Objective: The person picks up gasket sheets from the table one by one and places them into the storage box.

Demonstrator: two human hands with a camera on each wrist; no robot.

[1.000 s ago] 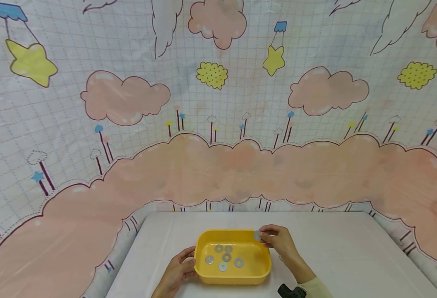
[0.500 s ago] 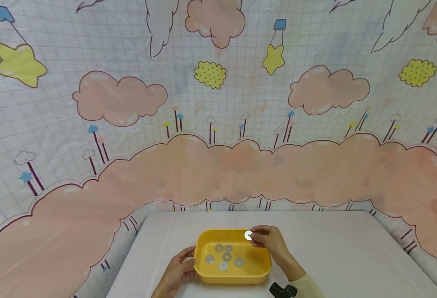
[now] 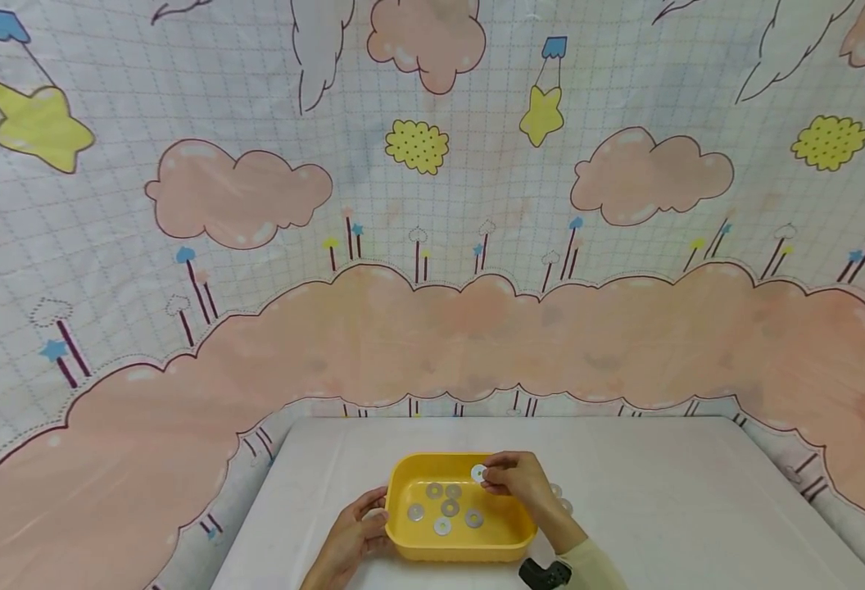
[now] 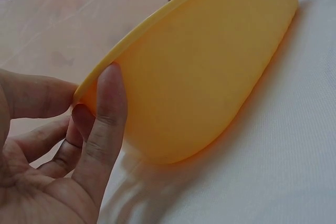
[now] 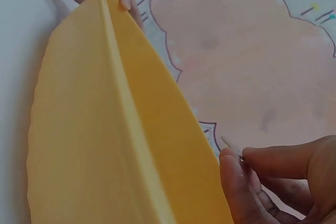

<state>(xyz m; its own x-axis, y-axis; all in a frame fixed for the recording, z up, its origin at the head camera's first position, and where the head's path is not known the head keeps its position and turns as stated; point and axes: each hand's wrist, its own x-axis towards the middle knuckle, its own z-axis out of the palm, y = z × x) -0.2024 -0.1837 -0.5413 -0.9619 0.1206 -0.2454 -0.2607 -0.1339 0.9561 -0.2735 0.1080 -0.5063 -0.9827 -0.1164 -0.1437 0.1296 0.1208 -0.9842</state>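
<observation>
A yellow plastic tray (image 3: 462,554) stands on the white table, with several flat round washers (image 3: 473,518) lying on its floor. At its left end my left hand (image 3: 355,528) grips the rim; in the left wrist view the thumb (image 4: 107,98) lies along the outer wall and the index finger meets the edge. Over the tray's back right part, my right hand (image 3: 517,479) pinches one pale washer (image 3: 479,474) between thumb and fingertips. That washer shows edge-on in the right wrist view, where the right hand (image 5: 278,182) is beside the tray's rim.
Just right of the tray, partly hidden by the right wrist, a few more washers (image 3: 566,506) lie on the white tabletop (image 3: 683,500). A black band (image 3: 545,574) is on the right wrist. Behind the table hangs a patterned cloth (image 3: 477,336).
My right hand has moved left and inward over the tray, carrying the pinched washer from the back right rim. The washers beside the tray have come into view. The left hand stays put.
</observation>
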